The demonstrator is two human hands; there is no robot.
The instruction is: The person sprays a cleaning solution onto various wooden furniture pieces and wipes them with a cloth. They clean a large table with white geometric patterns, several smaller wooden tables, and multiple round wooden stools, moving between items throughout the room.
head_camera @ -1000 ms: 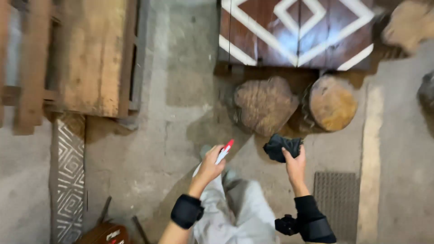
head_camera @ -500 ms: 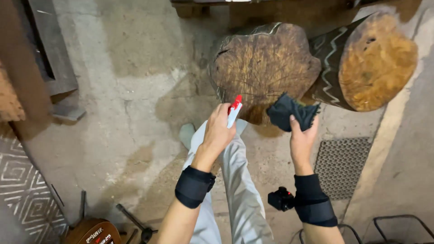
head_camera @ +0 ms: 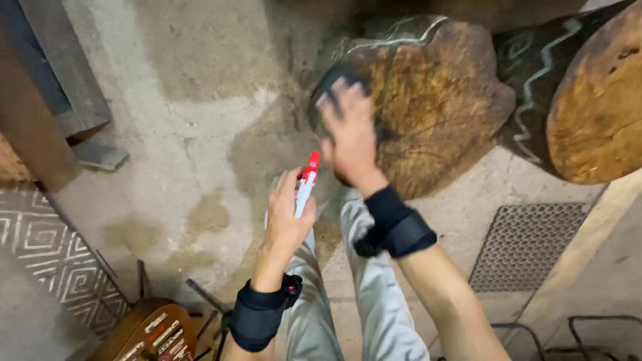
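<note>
The left hand (head_camera: 287,217) is grasping a white spray bottle (head_camera: 304,194) with a red nozzle, held upright over the knees, near the stump. The right hand (head_camera: 351,134), blurred, is pressing a dark cloth (head_camera: 332,79) flat on the left edge of the round wooden stump (head_camera: 435,100), fingers spread over it. Judging from this, wiping well is calling for even pressure, overlapping passes across the top, and the bottle staying clear.

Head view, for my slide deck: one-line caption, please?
Right hand presses a dark cloth on a wooden stool; left hand holds a spray bottle.
</note>
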